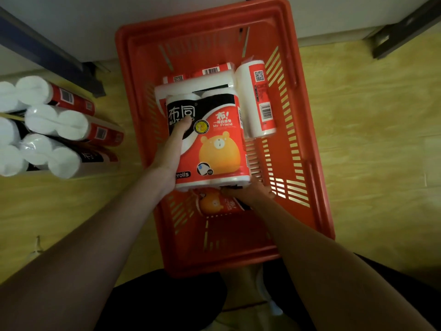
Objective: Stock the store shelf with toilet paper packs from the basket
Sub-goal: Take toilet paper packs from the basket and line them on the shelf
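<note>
Both hands have a grip on the red-and-white plastic-wrapped toilet paper pack with the orange bear (pixel 210 139) at the centre of the frame: the left hand (pixel 170 151) lies along its left side with fingers curled onto the front, while the right hand (pixel 248 191) closes on its lower edge from beneath. That pack sits above the red slatted plastic basket (pixel 300 139) on the yellowish floor (pixel 370 127), with more packs (pixel 259 96) inside. At the left of the frame, stacked packs (pixel 57 125) lie with white roll ends showing.
</note>
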`<state>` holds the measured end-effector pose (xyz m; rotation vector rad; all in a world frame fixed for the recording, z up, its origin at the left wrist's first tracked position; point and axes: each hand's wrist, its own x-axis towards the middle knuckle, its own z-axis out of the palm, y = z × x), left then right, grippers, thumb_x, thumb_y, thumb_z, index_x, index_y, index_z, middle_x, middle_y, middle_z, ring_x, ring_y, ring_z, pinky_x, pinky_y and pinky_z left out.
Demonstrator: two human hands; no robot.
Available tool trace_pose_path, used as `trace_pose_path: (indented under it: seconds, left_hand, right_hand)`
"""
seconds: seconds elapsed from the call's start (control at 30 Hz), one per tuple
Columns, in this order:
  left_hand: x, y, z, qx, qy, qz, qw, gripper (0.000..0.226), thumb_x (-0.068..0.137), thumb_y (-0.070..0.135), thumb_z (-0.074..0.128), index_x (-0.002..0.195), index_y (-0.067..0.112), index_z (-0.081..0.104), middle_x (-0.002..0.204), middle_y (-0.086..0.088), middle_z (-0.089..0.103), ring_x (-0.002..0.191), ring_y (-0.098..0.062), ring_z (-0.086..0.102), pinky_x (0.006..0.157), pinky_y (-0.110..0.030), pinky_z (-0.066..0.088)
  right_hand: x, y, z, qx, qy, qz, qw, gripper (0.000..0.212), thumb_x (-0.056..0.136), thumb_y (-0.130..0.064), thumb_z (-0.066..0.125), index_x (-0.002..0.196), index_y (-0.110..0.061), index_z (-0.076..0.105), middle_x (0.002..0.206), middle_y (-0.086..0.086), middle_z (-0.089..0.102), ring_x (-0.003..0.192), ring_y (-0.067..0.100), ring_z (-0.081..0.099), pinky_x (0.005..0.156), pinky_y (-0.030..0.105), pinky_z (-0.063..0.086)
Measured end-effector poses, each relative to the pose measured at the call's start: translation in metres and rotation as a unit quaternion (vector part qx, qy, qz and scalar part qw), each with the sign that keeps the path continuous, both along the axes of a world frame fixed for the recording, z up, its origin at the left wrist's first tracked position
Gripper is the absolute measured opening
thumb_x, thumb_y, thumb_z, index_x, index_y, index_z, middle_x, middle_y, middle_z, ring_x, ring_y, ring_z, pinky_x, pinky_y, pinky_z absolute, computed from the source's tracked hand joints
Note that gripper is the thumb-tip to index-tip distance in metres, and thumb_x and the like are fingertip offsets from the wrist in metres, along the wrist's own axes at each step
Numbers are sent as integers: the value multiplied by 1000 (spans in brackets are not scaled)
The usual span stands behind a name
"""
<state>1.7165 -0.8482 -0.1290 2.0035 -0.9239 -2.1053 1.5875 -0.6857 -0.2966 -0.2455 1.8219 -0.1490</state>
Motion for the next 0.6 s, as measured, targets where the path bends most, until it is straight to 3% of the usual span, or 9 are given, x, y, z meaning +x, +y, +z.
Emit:
trace_pose_path:
  seconds: [0.07,0.13,0.2,0.23,0.3,0.37,0.47,0.53,0.6]
  left_hand:
    - [4,-2,10,-8,-7,16,1000,57,76,73,58,111,30,71,96,-4,77,86,-27,74,81,-44,58]
    - [9,-3,27,-8,-22,28,999,60,74,72,61,112,28,71,96,-5,77,88,-29,74,83,-46,58]
    - [14,0,47,-10,-31,33,999,56,78,69,61,110,25,71,96,-6,77,87,-29,73,83,-45,58]
    - [16,1,61,-13,-30,33,999,51,82,65,59,108,24,71,95,-6,77,85,-28,73,82,-43,58]
    - [24,1,85,-20,-33,43,998,46,85,61,59,108,23,71,97,-6,76,84,-27,72,82,-42,56]
    - [34,1,110,-25,-36,41,998,50,82,62,61,112,23,70,99,-7,76,85,-27,73,79,-41,58]
    - [45,-2,152,-43,-39,37,998,48,82,61,62,111,24,70,95,-6,77,81,-26,74,69,-35,58]
    - [51,-7,184,-49,-30,35,998,45,83,60,62,109,24,70,93,-7,77,80,-27,73,69,-35,57]
    - [56,-14,220,-54,-17,25,998,50,79,63,64,110,25,70,94,-6,77,82,-29,74,74,-40,59]
  right_hand:
    - [2,-3,35,-33,41,22,998,139,22,-87,73,144,-33,32,143,6,48,133,37,45,103,59,43]
    - [0,-8,74,-17,40,-23,999,130,39,-70,84,147,-29,23,144,8,41,129,40,47,75,52,60]
    - [-5,-9,103,7,30,-42,999,122,53,-56,90,147,-25,18,144,12,37,125,39,50,51,38,61]
    - [-7,-10,119,6,55,-17,998,121,55,-57,90,147,-21,19,143,13,39,123,36,53,55,38,61]
    - [-12,-8,153,-23,110,13,994,118,57,-59,88,142,-8,24,135,15,47,118,34,58,82,46,59]
    - [-16,-6,192,-50,157,-28,986,106,60,-45,92,136,-5,30,129,14,50,117,32,57,95,45,52]
    - [-24,-5,251,-88,178,-104,974,105,50,-33,95,134,-11,35,119,2,52,112,23,54,97,43,51]
    - [-29,-11,290,-122,179,-117,969,100,46,-33,91,131,-19,41,116,-1,55,109,23,57,90,45,56]
    - [-34,-20,330,-167,170,-143,961,84,52,-22,90,123,-26,45,113,-2,56,103,20,57,81,38,56]
